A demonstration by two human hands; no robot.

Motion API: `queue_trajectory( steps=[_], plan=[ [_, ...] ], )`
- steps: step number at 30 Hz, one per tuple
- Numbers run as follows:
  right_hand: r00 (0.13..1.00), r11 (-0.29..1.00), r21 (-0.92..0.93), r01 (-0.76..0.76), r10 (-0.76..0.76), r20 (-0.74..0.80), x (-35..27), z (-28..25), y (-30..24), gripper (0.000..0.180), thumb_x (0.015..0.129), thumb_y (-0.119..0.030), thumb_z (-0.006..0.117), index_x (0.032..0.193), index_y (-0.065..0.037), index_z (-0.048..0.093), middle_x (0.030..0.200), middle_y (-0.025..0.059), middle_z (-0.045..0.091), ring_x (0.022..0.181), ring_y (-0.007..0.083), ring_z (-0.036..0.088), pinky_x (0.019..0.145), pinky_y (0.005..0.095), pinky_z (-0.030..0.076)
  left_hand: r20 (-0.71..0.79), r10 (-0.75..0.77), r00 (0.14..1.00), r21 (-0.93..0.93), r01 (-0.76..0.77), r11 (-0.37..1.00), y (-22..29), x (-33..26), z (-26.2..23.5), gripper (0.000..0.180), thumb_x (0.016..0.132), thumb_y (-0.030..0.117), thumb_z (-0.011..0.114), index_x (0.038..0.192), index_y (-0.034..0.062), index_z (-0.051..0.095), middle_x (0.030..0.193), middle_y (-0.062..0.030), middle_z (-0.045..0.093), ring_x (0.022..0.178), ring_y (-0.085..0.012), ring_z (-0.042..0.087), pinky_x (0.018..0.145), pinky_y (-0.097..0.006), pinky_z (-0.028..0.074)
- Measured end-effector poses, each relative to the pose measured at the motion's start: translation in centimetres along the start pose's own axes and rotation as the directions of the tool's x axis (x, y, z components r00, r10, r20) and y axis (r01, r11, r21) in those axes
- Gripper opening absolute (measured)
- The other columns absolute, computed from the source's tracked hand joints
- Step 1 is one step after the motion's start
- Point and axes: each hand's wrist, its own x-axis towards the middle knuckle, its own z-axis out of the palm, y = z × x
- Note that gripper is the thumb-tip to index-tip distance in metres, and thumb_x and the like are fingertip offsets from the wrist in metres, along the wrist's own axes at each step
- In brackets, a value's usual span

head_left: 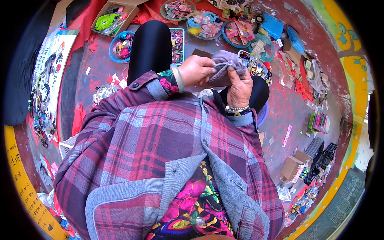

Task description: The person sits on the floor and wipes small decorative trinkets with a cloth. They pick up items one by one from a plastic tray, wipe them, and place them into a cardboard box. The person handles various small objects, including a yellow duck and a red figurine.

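1. L hand [197,71]: grip closed to a pinch, thumb + index meeting at the L edge of the grey-purple cloth item [229,60]; other fingers curled in.
2. R hand [240,87]: grip also closed on same item, thumb pressed flat on its near face; fingers behind mostly hidden, so can't tell their exact spread.
3. Cloth item: held up btwn both hands, above the gap btwn the knees, a bit nearer the R knee [262,93]. Looks soft, bunched; exact kind unclear.
4. L wrist: pale bangle [177,78]. R wrist: beaded bracelet [237,108]. Plaid jacket [148,132], cuffs turned back.
5. Beyond L knee [151,50], to its L: blue bowl [120,61] w/ multicol. small pcs. Just R of that knee: pale-rimmed tray [184,44], also full of small pcs.
6. Past the hands: blue-rimmed bowl [228,41] w/ pink cards.
7. Top L: cardboard box [127,23] w/ bright green pkg [106,22] inside.
8. Far R, on floor [276,116]: small brown box [290,168] beside black baskets [316,154], approx.
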Motion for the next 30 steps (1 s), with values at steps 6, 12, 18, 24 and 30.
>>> queue_trajectory(
  steps=[6, 12, 18, 24, 30],
  plan=[
    [0.995, 0.978, 0.201, 0.062, -0.043, -0.095, 1.1, -1.5, -2.7, 0.024, 0.088, -0.014, 0.055, 0.109, -0.005, 0.053, 0.105, 0.0049, 0.059, 0.096, 0.0180, 0.056, 0.086, 0.0336, 0.044, -0.184, 0.324, 0.928, -0.010, -0.331, 0.944, -2.1, 1.3, -1.2, 0.022, 0.086, 0.000, 0.048, 0.105, -0.0008, 0.059, 0.081, -0.0037, 0.061, 0.062, -0.0057, 0.057, 0.056, -0.017, 0.047],
    [0.997, 0.983, 0.179, -0.034, 0.047, -0.066, 0.8, -1.6, -2.2, 0.025, 0.088, -0.017, 0.054, 0.110, -0.005, 0.052, 0.104, 0.0054, 0.059, 0.095, 0.0174, 0.056, 0.086, 0.0323, 0.043, 0.084, 0.101, 0.991, -0.360, -0.064, 0.931, -0.3, 0.1, -2.0, 0.035, 0.083, -0.002, 0.048, 0.118, 0.0004, 0.050, 0.091, -0.0036, 0.059, 0.080, -0.0116, 0.058, 0.073, -0.023, 0.048],
    [0.986, 0.982, 0.144, -0.123, 0.138, -0.098, 1.0, -2.1, -1.6, 0.024, 0.088, -0.016, 0.053, 0.109, -0.003, 0.052, 0.102, 0.0060, 0.060, 0.091, 0.0168, 0.058, 0.082, 0.0305, 0.045, -0.041, 0.138, 0.990, -0.452, -0.142, 0.881, -0.3, -0.1, -0.9, 0.045, 0.079, 0.001, 0.061, 0.122, 0.0017, 0.045, 0.100, -0.0086, 0.057, 0.086, -0.0130, 0.058, 0.072, -0.023, 0.049],
    [0.989, 0.991, 0.015, -0.135, 0.136, -0.056, 0.6, -1.2, -1.8, 0.024, 0.088, -0.017, 0.054, 0.107, -0.001, 0.054, 0.097, 0.0051, 0.061, 0.085, 0.0135, 0.058, 0.077, 0.0265, 0.045, -0.024, -0.055, 0.998, -0.484, 0.036, 0.874, -1.2, 0.6, -1.1, 0.031, 0.079, 0.003, 0.061, 0.110, 0.0022, 0.053, 0.089, -0.0061, 0.061, 0.076, -0.0114, 0.059, 0.066, -0.022, 0.048],
    [0.942, 0.604, -0.724, 0.334, -0.240, 0.234, 0.0, -0.1, 1.2, 0.033, 0.083, -0.024, 0.061, 0.103, 0.001, 0.055, 0.088, 0.0133, 0.062, 0.077, 0.0248, 0.060, 0.070, 0.0314, 0.046, 0.035, -0.059, 0.998, -0.046, 0.061, 0.997, -0.7, -0.1, -0.2, 0.017, 0.076, 0.005, 0.062, 0.092, 0.0018, 0.062, 0.076, 0.0022, 0.058, 0.065, -0.0045, 0.050, 0.057, -0.019, 0.040]
  ],
)
